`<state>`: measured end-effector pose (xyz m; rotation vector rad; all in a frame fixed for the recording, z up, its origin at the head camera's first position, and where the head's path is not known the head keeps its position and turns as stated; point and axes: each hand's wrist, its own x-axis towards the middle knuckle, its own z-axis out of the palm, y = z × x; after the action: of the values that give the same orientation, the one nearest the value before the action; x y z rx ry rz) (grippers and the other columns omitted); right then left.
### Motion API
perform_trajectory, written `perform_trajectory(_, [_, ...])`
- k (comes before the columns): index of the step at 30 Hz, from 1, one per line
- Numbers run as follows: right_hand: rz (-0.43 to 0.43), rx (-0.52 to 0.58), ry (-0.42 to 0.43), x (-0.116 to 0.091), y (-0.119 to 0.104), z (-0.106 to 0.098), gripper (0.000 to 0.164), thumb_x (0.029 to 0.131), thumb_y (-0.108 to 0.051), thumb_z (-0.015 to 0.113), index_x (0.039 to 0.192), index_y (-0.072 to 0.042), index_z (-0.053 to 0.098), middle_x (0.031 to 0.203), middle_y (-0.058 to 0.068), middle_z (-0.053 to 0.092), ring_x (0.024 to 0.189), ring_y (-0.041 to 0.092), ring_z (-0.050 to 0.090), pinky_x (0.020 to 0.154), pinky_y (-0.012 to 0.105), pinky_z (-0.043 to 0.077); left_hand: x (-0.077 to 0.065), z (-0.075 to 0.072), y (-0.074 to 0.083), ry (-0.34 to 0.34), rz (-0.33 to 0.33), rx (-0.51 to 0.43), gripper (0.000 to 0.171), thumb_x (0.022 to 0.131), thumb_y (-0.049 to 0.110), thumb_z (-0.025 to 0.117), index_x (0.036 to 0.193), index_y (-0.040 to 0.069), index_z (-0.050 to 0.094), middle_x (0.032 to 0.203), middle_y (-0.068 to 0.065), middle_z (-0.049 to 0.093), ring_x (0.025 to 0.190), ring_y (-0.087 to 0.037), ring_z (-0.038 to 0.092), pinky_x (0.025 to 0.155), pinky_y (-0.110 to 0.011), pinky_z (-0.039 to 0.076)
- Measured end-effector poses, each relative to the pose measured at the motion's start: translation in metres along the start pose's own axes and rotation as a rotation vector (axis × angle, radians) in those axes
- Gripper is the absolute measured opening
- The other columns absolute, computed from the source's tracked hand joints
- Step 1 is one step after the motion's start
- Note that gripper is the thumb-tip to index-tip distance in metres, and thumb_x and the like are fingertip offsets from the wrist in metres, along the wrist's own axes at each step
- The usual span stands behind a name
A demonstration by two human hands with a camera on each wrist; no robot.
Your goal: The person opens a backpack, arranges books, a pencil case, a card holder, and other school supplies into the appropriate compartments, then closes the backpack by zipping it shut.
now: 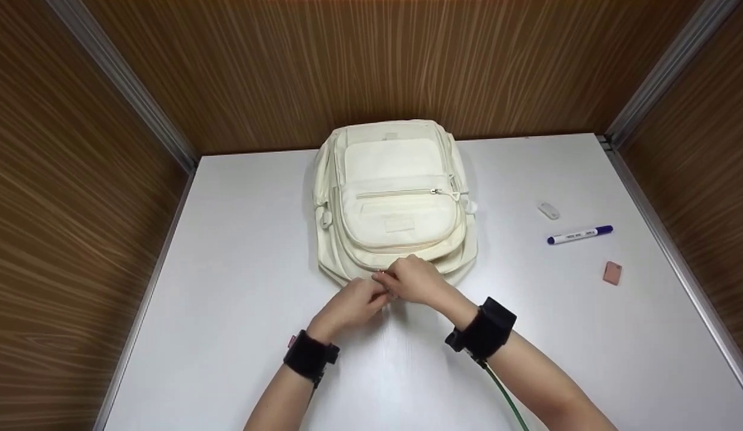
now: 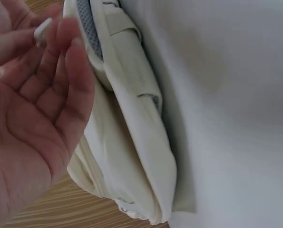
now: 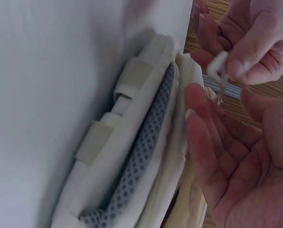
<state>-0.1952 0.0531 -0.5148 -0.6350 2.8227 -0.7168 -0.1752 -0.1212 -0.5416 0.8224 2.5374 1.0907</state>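
Note:
A cream backpack (image 1: 401, 161) lies flat on the table, its front pockets facing up. Both hands meet at its near edge. My left hand (image 1: 354, 302) pinches a small white zipper pull (image 3: 219, 64) between thumb and fingertips, seen just off the bag in both wrist views. Close beside it is my right hand (image 1: 416, 280), palm turned in; in the right wrist view its fingers (image 3: 203, 142) are loosely bent along the bag's edge, thumb apart. From the head view the hands cover that part of the bag. Grey mesh padding (image 3: 141, 142) shows along its underside.
Right of the backpack lie a small white piece (image 1: 549, 210), a blue-capped marker (image 1: 581, 234) and a small pink block (image 1: 612, 273) on the white table (image 1: 239, 251). Wood-grain panels (image 1: 383, 66) rise behind and at both sides. A green cable (image 1: 506, 395) trails from the right wristband.

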Motion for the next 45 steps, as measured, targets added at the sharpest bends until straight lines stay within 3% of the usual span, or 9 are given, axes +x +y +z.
perform_trajectory(3, [0.015,0.022,0.021,0.000,0.001,0.010,0.047,0.098,-0.031,0.060,0.053,-0.019,0.054,0.047,-0.012,0.044,0.044,0.006,0.042,0.045,0.028,0.038,0.000,-0.003,0.002,-0.036,0.038,0.003,0.024,0.099,0.024,0.060,0.085,0.008,0.072,0.062,0.012,0.049,0.056,-0.003,0.046,0.057,-0.023,0.040])
perform_trajectory(6, [0.009,0.051,0.054,0.000,0.001,0.015,0.042,0.097,-0.019,0.060,0.056,-0.016,0.054,0.050,-0.010,0.046,0.045,0.008,0.043,0.047,0.029,0.040,0.000,-0.008,0.001,0.002,0.064,0.023,0.019,0.095,0.019,0.065,0.082,0.007,0.073,0.064,0.011,0.054,0.059,-0.004,0.050,0.059,-0.023,0.043])
perform_trajectory(9, [0.008,0.062,0.044,-0.001,0.001,0.015,0.036,0.098,-0.013,0.057,0.062,-0.013,0.057,0.053,-0.006,0.048,0.047,0.009,0.046,0.050,0.030,0.042,0.001,-0.012,-0.003,0.150,0.138,0.097,0.006,0.089,0.008,0.069,0.090,0.007,0.075,0.078,0.005,0.061,0.072,-0.010,0.057,0.068,-0.026,0.048])
perform_trajectory(13, [0.044,0.102,-0.025,-0.002,-0.004,0.013,0.029,0.101,-0.011,0.052,0.074,-0.006,0.062,0.059,-0.003,0.051,0.047,0.010,0.051,0.049,0.031,0.045,0.007,-0.013,-0.018,0.394,0.258,0.272,0.024,0.084,-0.003,0.071,0.107,0.004,0.073,0.105,-0.005,0.064,0.101,-0.021,0.059,0.091,-0.034,0.047])
perform_trajectory(16, [0.046,0.112,-0.054,-0.002,-0.006,0.013,0.029,0.102,-0.011,0.050,0.077,-0.005,0.062,0.061,-0.004,0.050,0.049,0.010,0.050,0.049,0.030,0.043,0.012,-0.010,-0.030,0.480,0.308,0.375,0.024,0.085,0.000,0.074,0.108,0.005,0.072,0.114,-0.008,0.065,0.113,-0.025,0.056,0.101,-0.038,0.041])
perform_trajectory(22, [0.036,0.058,-0.035,-0.002,-0.004,0.012,0.034,0.102,-0.015,0.049,0.069,-0.014,0.052,0.058,-0.007,0.040,0.053,0.013,0.043,0.053,0.032,0.038,0.016,-0.007,-0.039,0.547,0.363,0.511,0.018,0.085,0.009,0.075,0.102,0.010,0.076,0.110,-0.005,0.066,0.107,-0.026,0.059,0.093,-0.041,0.046])
perform_trajectory(26, [0.020,0.038,0.003,-0.006,0.001,0.010,0.036,0.101,-0.016,0.049,0.065,-0.017,0.046,0.056,-0.008,0.038,0.051,0.012,0.040,0.052,0.031,0.036,0.018,-0.005,-0.042,0.588,0.388,0.552,0.013,0.084,0.010,0.073,0.097,0.012,0.077,0.104,-0.004,0.067,0.101,-0.025,0.061,0.084,-0.040,0.049])
perform_trajectory(37, [0.020,0.070,0.081,-0.023,0.035,-0.007,0.039,0.097,-0.011,0.052,0.060,-0.019,0.043,0.054,-0.009,0.035,0.048,0.007,0.034,0.049,0.027,0.031,0.020,-0.004,-0.042,0.625,0.395,0.548,0.009,0.087,0.012,0.070,0.093,0.012,0.077,0.101,-0.002,0.068,0.098,-0.024,0.063,0.081,-0.039,0.052])
perform_trajectory(45, [0.148,0.113,0.121,-0.036,0.066,-0.027,0.032,0.094,-0.011,0.053,0.063,-0.017,0.051,0.056,-0.008,0.042,0.049,0.010,0.040,0.049,0.029,0.034,0.020,-0.002,-0.042,0.614,0.398,0.529,0.010,0.084,0.006,0.074,0.092,0.011,0.077,0.100,-0.004,0.068,0.097,-0.025,0.063,0.080,-0.041,0.052])
